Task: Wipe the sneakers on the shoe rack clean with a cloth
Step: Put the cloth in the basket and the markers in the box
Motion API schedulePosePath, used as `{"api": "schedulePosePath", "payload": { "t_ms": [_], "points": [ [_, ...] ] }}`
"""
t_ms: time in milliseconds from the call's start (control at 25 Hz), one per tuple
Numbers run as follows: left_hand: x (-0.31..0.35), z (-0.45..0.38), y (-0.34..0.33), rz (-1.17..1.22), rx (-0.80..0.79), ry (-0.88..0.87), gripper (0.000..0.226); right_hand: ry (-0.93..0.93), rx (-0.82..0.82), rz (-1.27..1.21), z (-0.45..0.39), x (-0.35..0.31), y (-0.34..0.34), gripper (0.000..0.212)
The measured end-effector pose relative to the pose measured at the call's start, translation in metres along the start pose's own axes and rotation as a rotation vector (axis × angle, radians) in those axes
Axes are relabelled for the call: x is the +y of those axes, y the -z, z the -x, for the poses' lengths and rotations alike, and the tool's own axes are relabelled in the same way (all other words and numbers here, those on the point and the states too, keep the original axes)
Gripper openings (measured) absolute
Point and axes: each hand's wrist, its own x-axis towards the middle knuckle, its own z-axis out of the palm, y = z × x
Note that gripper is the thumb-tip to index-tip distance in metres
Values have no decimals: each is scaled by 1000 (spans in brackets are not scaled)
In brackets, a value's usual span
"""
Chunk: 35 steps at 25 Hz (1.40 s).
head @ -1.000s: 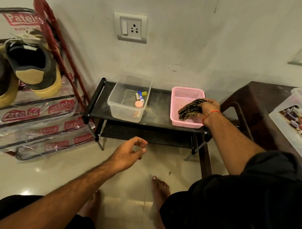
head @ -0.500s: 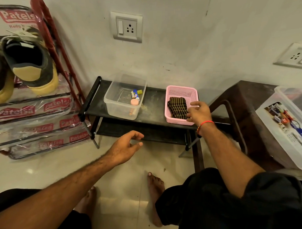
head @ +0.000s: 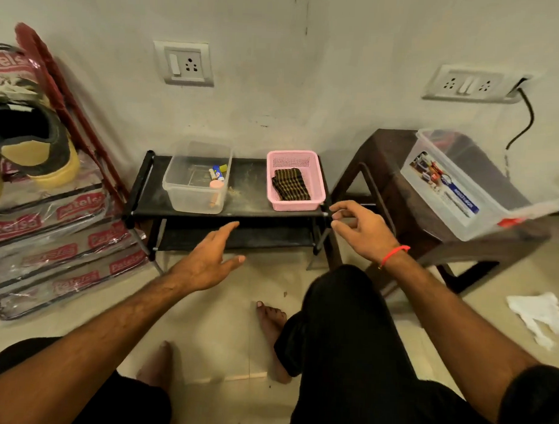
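1. Right hand (head: 361, 229) hovers just beside the front right corner of the low black shelf (head: 240, 207); our fingers are loosely curled and hold nothing.
2. Our left hand (head: 208, 260) hangs in front of the shelf's lower tier, fingers stretched out and relaxed, also holding nothing.
3. We see the cloth (head: 290, 184), dark with a light check, lying folded inside the pink basket (head: 317, 181) on the shelf's top tier, apart from both hands.
4. We find the sneakers (head: 36, 146) far to the left on the red shoe rack (head: 70, 87), well apart from the cloth. They look dark on the upper with yellow soles and heel; one is half cut off by the frame edge.
5. What could go wrong, as we judge it: with the cloth in the basket and neither hand on it, we may leave a shoe unwiped. We cannot tell from this view whether either is clean.
6. Reaching left for a sneaker could snag the rack's crinkled plastic cover (head: 49, 235) or tip the leaning rack.
7. Dust on the shelf top beside the clear box (head: 195, 180) could soil the cloth if we drag it across.
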Motion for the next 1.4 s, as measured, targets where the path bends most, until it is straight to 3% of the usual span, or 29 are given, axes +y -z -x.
{"api": "schedulePosePath", "payload": {
  "t_ms": [160,360,640,760,920,1000,1160,1400],
  "points": [
    [60,14,-5,-42,56,-155,65,18,60,-12,68,42,47,28],
    [142,13,-29,-104,-38,-286,61,-118,160,-60,125,82,83,26],
    [200,1,-43,-225,-79,-366,67,-153,177,-26,139,49,128,21],
    [213,-1,-51,-226,-130,-359,69,-128,60,122,123,22,137,19],
    [220,-1,-66,-236,-179,-338,74,-138,-352,475,99,-8,152,23],
    [220,1,-75,-234,-203,-304,75,-177,-459,519,96,-19,162,25],
    [242,10,-95,-224,-266,-318,76,-207,-319,491,114,-8,178,26],
    [290,15,-140,-196,-403,-445,75,-407,-219,386,182,60,187,24]
  ]
}}
